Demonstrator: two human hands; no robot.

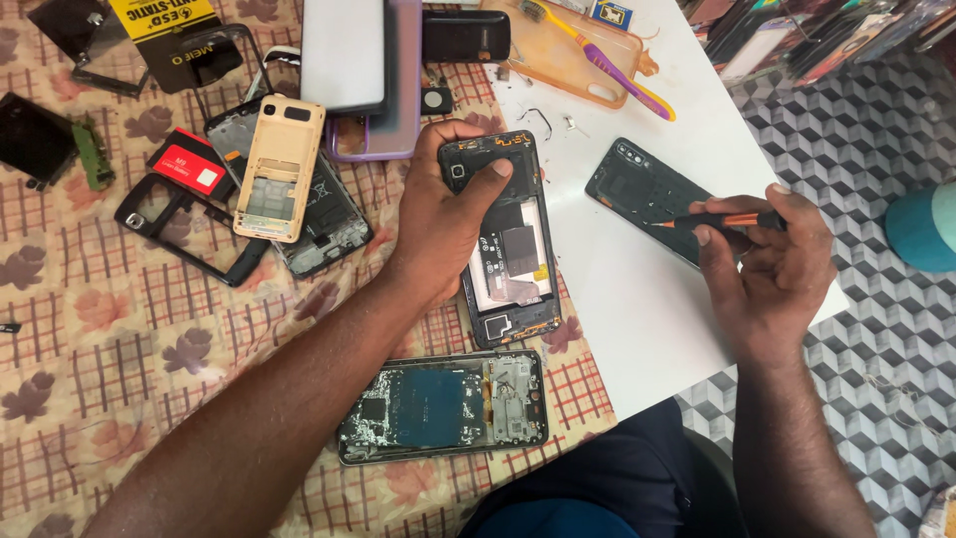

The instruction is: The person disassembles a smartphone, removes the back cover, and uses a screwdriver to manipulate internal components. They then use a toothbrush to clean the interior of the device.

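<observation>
Opened phone (510, 239) gripped, screwdriver (719, 220) over table edge (647, 394)

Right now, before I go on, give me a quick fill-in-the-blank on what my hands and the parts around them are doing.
1. The left hand grips an opened phone with its back cover ____.
2. The right hand holds a black and orange ____.
3. The dark back cover lies on the ____ board.
4. The toothbrush lies across an ____ phone case.

Missing words: removed; screwdriver; white; orange
</observation>
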